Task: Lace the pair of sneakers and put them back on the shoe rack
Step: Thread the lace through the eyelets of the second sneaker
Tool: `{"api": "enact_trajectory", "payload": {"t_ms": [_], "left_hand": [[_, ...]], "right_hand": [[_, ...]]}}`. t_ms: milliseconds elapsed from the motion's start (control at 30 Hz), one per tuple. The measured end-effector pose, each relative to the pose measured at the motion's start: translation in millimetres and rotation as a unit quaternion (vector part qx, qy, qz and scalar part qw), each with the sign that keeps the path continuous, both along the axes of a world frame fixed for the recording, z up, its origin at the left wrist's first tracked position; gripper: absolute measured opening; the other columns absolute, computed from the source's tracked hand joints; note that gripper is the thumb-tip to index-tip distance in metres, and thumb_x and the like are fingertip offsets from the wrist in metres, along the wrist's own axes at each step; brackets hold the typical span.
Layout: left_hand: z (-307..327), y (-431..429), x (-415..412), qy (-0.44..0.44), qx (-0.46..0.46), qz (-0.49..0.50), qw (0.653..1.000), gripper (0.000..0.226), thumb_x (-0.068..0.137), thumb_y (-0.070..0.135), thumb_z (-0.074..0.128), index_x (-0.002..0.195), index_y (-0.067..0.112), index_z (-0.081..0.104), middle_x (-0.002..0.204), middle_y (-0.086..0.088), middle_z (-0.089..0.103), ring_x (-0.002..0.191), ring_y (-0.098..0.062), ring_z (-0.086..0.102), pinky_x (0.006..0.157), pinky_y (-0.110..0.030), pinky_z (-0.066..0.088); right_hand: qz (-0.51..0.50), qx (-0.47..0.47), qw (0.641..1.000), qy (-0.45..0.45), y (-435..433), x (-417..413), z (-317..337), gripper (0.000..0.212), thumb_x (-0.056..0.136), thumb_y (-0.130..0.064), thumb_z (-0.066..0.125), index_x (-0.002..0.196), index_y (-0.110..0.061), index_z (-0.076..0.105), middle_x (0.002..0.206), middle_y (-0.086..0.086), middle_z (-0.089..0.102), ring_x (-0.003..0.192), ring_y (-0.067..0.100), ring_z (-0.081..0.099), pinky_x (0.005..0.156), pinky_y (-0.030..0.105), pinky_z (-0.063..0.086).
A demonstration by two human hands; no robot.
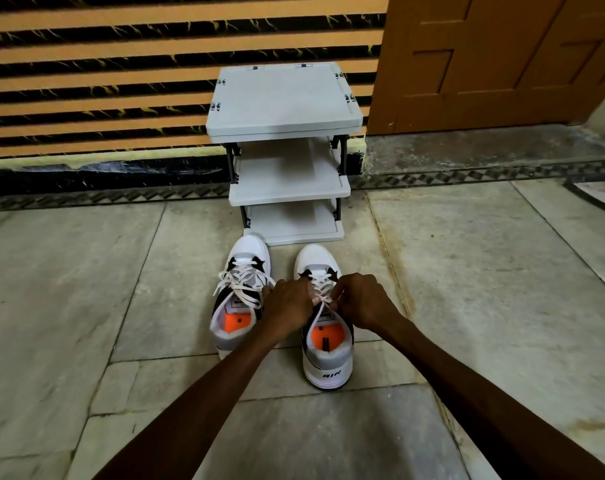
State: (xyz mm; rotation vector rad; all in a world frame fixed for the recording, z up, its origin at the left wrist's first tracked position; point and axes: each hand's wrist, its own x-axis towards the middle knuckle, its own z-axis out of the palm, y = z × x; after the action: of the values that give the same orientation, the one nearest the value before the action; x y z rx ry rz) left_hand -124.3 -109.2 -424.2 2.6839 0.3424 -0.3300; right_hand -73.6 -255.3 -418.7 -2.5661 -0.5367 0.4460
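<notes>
L hand (pixel 289 303): pinching lace (pixel 323 299) of right sneaker (pixel 327 362) | R hand (pixel 361 297): pinching same lace from other side, over the tongue | left sneaker (pixel 240 292): laced, just beside, untouched | both on stone floor (pixel 121 289), toes toward grey three-tier shoe rack (pixel 283 98), left toe nearly touching bottom tier

Stone floor (pixel 86 289) is filling the lower frame, pale grey-green slabs with dark joint lines running across. A patterned dark border strip (pixel 484 176) is running along the floor's far edge. A wall (pixel 103 81) with orange and black marbled horizontal stripes is taking up the upper left, a black skirting band (pixel 103 174) sitting at its base. A brown wooden panelled door (pixel 495 57) is standing at upper right, next to the wall.
</notes>
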Motion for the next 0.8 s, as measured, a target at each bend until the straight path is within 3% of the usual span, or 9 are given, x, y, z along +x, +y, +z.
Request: {"api": "enact_trajectory", "payload": {"t_ms": [233,333,400,467,533,633,700,800], "left_hand": [[10,1,-3,0.001,0.039,-0.002,0.999,0.020,0.092,0.029,0.052,0.108,0.020,0.059,0.115,-0.010,0.066,0.114,-0.033,0.055,0.100,-0.042,0.034],[15,6,-1,0.040,0.053,-0.012,0.998,0.020,0.090,0.027,0.054,0.105,0.020,0.065,0.116,-0.009,0.067,0.112,-0.030,0.057,0.097,-0.038,0.037],[19,16,1,0.079,-0.041,-0.006,0.996,0.022,0.091,0.028,0.056,0.100,0.014,0.070,0.106,-0.009,0.069,0.096,-0.022,0.062,0.084,-0.027,0.044],[27,25,1,0.091,-0.218,0.013,0.972,0.026,0.096,0.023,0.052,0.090,0.010,0.075,0.085,-0.007,0.067,0.072,-0.008,0.057,0.066,-0.016,0.041],[33,30,1,0.039,-0.329,0.042,0.942,0.030,0.098,0.013,0.049,0.084,0.012,0.076,0.083,-0.004,0.063,0.064,0.004,0.054,0.066,-0.015,0.040],[32,28,1,-0.039,-0.409,0.115,0.904,0.022,0.096,0.006,0.052,0.105,-0.008,0.066,0.090,-0.004,0.064,0.062,0.012,0.060,0.060,-0.001,0.041],[25,22,0,-0.069,-0.464,0.144,0.871,0.023,0.093,0.005,0.056,0.109,-0.008,0.065,0.092,-0.004,0.067,0.078,0.002,0.064,0.069,-0.003,0.046],[13,11,-1,-0.100,-0.532,0.195,0.818,0.023,0.089,0.006,0.062,0.109,-0.002,0.068,0.096,-0.003,0.071,0.093,-0.013,0.064,0.073,-0.007,0.050]], "right_hand": [[0.010,-0.066,0.998,-0.010,-6,2,2,0.013,0.082,-0.018,0.066,0.092,-0.012,0.072,0.093,0.013,0.072,0.084,0.030,0.069,0.063,0.029,0.048],[0.029,-0.101,0.994,-0.017,-7,1,6,0.022,0.088,-0.025,0.061,0.093,-0.005,0.069,0.096,0.015,0.071,0.087,0.032,0.068,0.063,0.030,0.046],[0.042,-0.101,0.994,0.013,-10,3,10,0.028,0.091,-0.027,0.057,0.095,-0.003,0.070,0.100,0.017,0.071,0.093,0.031,0.067,0.068,0.031,0.048],[0.031,-0.018,0.995,0.091,-15,7,17,0.029,0.094,-0.027,0.056,0.092,-0.005,0.074,0.101,0.013,0.073,0.097,0.026,0.066,0.079,0.033,0.050],[-0.019,0.117,0.979,0.165,-19,8,26,0.029,0.096,-0.026,0.054,0.086,-0.011,0.076,0.096,0.005,0.073,0.096,0.016,0.065,0.081,0.028,0.048],[-0.091,0.298,0.923,0.225,-20,5,33,0.024,0.096,-0.015,0.054,0.081,-0.014,0.072,0.088,-0.003,0.071,0.082,-0.001,0.064,0.071,0.014,0.045],[-0.128,0.383,0.881,0.245,-18,4,29,0.025,0.094,-0.007,0.054,0.077,-0.015,0.071,0.092,0.004,0.073,0.086,0.005,0.070,0.077,0.017,0.050],[-0.170,0.427,0.849,0.261,-12,4,15,0.020,0.093,-0.006,0.054,0.090,-0.006,0.074,0.107,0.018,0.073,0.105,0.028,0.068,0.095,0.038,0.053]]}}
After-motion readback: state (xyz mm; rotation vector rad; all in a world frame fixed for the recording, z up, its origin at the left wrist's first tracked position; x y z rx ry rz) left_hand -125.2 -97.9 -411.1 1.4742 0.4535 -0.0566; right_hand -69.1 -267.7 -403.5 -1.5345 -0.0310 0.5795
